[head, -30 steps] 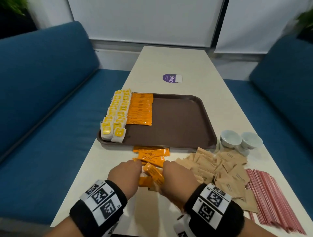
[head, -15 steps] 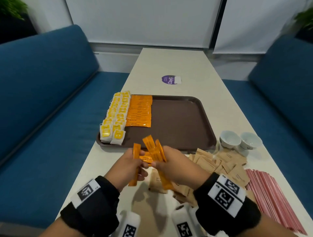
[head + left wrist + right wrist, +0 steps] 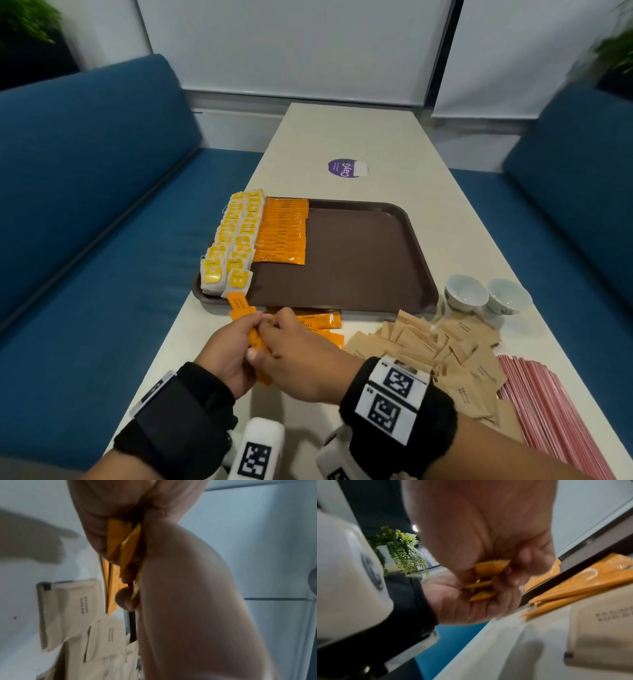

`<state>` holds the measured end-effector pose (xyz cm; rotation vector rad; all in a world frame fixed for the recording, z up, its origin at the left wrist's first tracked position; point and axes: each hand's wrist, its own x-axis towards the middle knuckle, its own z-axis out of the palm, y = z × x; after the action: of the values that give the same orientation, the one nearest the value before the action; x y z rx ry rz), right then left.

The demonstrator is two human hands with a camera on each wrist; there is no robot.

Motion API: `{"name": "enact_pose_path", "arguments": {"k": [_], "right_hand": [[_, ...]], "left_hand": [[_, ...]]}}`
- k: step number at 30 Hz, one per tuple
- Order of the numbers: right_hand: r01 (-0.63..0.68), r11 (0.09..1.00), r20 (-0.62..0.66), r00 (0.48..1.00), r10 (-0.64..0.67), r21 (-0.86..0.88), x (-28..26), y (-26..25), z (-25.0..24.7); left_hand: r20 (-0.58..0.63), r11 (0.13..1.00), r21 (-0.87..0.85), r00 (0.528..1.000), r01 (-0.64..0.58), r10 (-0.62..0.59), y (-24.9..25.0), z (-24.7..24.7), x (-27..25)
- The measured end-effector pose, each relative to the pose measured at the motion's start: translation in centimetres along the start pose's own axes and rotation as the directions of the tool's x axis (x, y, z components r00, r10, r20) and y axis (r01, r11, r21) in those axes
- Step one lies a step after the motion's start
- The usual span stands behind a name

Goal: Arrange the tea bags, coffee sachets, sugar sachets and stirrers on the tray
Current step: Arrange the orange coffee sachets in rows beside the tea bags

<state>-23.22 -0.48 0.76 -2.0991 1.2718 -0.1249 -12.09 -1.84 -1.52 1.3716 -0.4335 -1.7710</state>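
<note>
lighting: even, bright | head: edges warped, blurred | wrists: motion-blurred, soft

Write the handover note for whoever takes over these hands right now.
Left hand and right hand: both grip one bundle of orange coffee sachets above the table, near the tray.
Done: tea bags and a row of coffee sachets on the tray's left side.
Left: held bundle, loose coffee sachets, sugar sachets, stirrers, all off the tray.
</note>
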Motion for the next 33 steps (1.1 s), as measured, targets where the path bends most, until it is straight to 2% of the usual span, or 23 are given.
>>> {"name": "enact_pose_path", "arguments": {"k": [2,4,6,9,10,12,15,19,21,25,29,33], "right_hand": [[0.003,0.999,0.014,1.0,-0.004,0.054,0.5,0.2,-0.6],[0.022,0.997,-0.031,0.999,-0.02,0.078,0.9,-0.1,-0.8],[0.015,0.998,-0.148,0.989,-0.005,0.065,1.0,-0.2,-1.2],[-0.136,0.991,-0.312,0.941,0.131,0.007,1.3,1.5,-2.5],[-0.211,0.978,-0.301,0.932,0.2,-0.003,1.5,2.6,-3.0],[-0.291,0.947,-0.174,0.948,0.266,-0.135,2.1,4.1,-3.3],[-0.229,0.883,0.015,0.966,0.258,-0.41,2.7,4.1,-2.8],[-0.168,0.775,0.042,0.969,0.243,-0.609,3.2,3.5,-1.5],[-0.162,0.758,0.004,0.977,0.212,-0.632,3.2,3.6,-0.7],[-0.119,0.781,-0.065,0.993,0.101,-0.614,3.1,3.6,-0.3],[-0.043,0.799,-0.016,0.999,0.041,-0.6,3.2,3.5,-0.3],[-0.003,0.782,0.021,1.0,0.021,-0.623,3.4,3.5,-0.1]], "left_hand": [[-0.057,0.999,-0.037,0.998,-0.037,0.035,0.4,-0.3,0.2],[-0.069,0.996,-0.082,0.997,-0.035,0.03,0.6,-0.2,0.4],[-0.074,0.994,-0.106,0.997,-0.013,0.005,0.7,0.0,0.6],[-0.137,0.993,-0.116,0.991,-0.014,-0.002,0.9,-0.8,1.0],[-0.157,0.994,-0.112,0.988,-0.012,-0.006,1.0,-1.5,1.2],[-0.171,0.996,-0.092,0.985,-0.002,-0.014,0.9,-2.5,1.4],[-0.167,0.999,-0.048,0.986,0.012,-0.02,0.8,-3.0,1.5],[-0.136,0.999,-0.024,0.99,0.021,-0.025,0.6,-2.6,1.3],[-0.127,0.999,-0.025,0.992,0.023,-0.026,0.5,-2.6,1.2],[-0.118,0.999,-0.041,0.992,0.034,-0.038,0.3,-2.8,1.0],[-0.104,0.998,-0.023,0.993,0.058,-0.06,0.3,-3.0,0.9],[-0.104,1.0,0.001,0.995,-0.007,0.007,0.1,-2.9,0.7]]}}
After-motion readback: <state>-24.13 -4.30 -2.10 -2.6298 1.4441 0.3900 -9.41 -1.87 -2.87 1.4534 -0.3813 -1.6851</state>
